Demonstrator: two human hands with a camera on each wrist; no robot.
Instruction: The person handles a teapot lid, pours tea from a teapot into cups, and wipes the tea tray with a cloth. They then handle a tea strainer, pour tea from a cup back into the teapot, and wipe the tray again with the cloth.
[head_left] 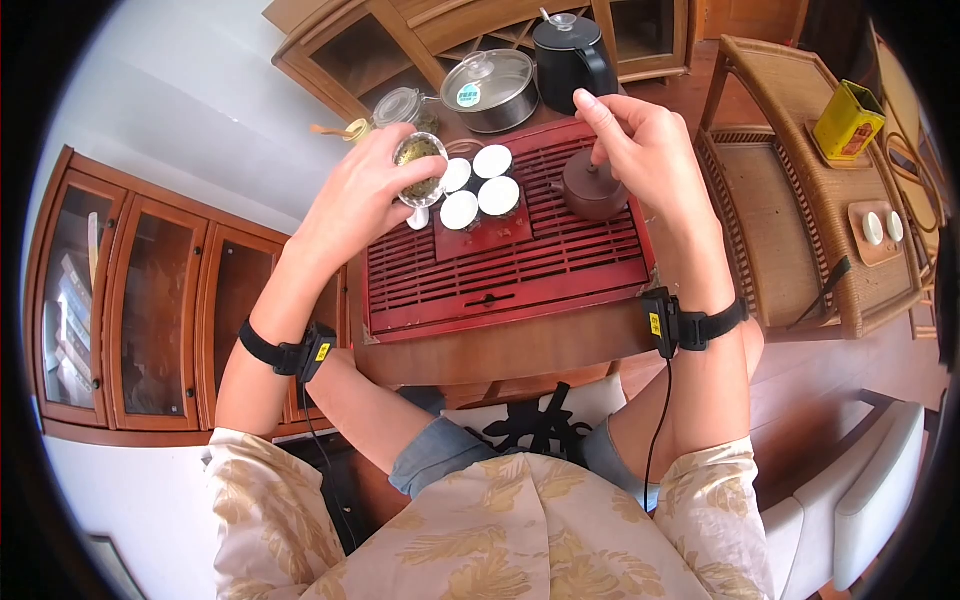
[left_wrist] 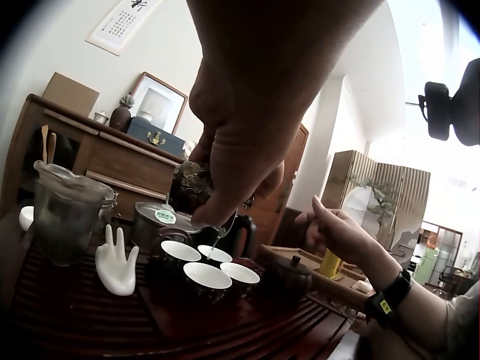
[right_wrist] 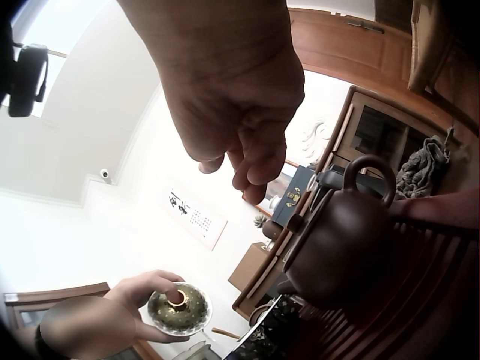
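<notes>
My left hand (head_left: 365, 195) grips a patterned lidded bowl (head_left: 418, 160), fingers around its rim and one on the lid (right_wrist: 193, 311). The bowl is held above several white cups (head_left: 498, 196) on the red slatted tray (head_left: 500, 300); in the left wrist view a thin stream shows over the cups (left_wrist: 208, 277). Near the teapot's lid, my right hand (head_left: 650, 150) hovers with nothing in it, fingers loosely bent; the right wrist view shows a gap between them and the brown teapot (right_wrist: 341, 247). A white hand-shaped figure (left_wrist: 116, 264) stands beside the cups.
Behind the tray are a lidded steel pot (head_left: 500, 95), a black kettle (head_left: 572, 65) and a glass jar (head_left: 402, 110). A glass pitcher (left_wrist: 69, 214) stands left of the figure. On the right, a wicker shelf (head_left: 870, 240) bears a yellow tin (head_left: 848, 122) and two small cups.
</notes>
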